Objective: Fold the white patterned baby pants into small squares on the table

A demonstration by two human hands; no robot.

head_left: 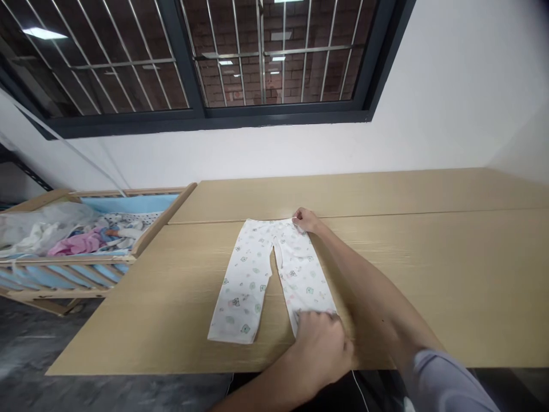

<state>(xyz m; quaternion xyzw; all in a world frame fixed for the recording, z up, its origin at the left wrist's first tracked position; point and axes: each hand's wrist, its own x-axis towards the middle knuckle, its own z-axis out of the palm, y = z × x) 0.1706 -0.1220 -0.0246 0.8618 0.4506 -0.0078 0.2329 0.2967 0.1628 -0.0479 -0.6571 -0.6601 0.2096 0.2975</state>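
A pair of small white trousers [244, 274] with a green and pink print lies spread flat on the wooden table, waistband away from me and both legs towards me. At the right corner of the waistband, my right hand [305, 220] pinches the cloth. My left hand [321, 346] is closed over the hem of the trouser leg on the right, near the table's front edge, and hides that hem. The other leg lies untouched, its hem showing.
The wooden table [429, 274] has a long seam running across it. Left of it stands a wooden cot [165, 220] with blue lining, holding a heap of clothes [86, 240] and clear plastic. Behind are a white wall and a barred window [274, 114].
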